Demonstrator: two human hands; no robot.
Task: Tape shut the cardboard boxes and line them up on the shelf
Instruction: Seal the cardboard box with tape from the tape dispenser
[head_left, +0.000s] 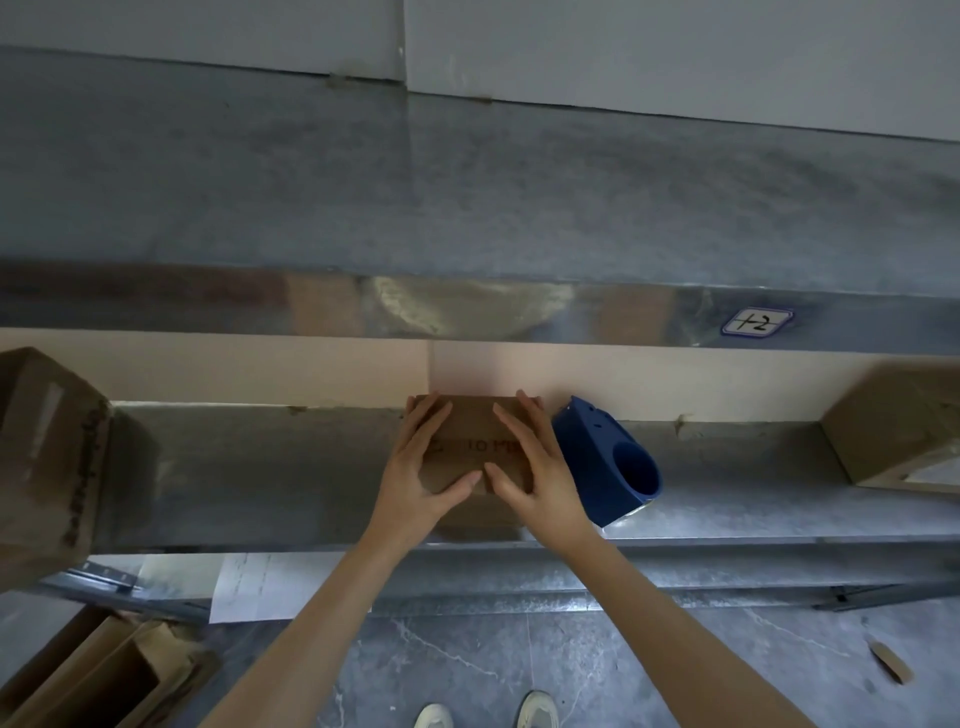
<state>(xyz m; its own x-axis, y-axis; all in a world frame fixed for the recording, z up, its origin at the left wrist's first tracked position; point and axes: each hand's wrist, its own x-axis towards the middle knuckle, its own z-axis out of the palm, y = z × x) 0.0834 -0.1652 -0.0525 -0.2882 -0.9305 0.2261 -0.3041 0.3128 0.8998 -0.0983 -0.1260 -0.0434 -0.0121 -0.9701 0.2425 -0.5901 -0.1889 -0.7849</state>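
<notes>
Three cardboard boxes are counted on the shelf (260, 478), plus one open box (88, 670) on the floor at lower left. Two hands, one blue tape dispenser (602, 462), one sheet of paper (260, 587), one label (757, 322) and two shoes (434, 716) are also seen. The small box (475, 447) is set mid-shelf, against the back wall, with the tape dispenser just beside it on the right. It is brown and closed, with a line of dark print across the top. The left hand (415, 478) and the right hand (535, 467) are laid flat on its top side by side, fingers stretched out toward the far edge, thumbs pointed at each other near the front edge but not touching. Nothing is gripped by either hand. The print is partly covered by the hands and cannot be read. Whether tape is on the small box cannot be told. The large left box (47, 457) is cut off by the frame edge, and a pale strip and dark marks are seen on its side. The right box (893, 431) is cut off too, well apart from the small one. The label is stuck on the upper shelf edge and handwritten marks are seen on it. The paper is partly hidden under the shelf edge. The shoes are cut off at the bottom.
</notes>
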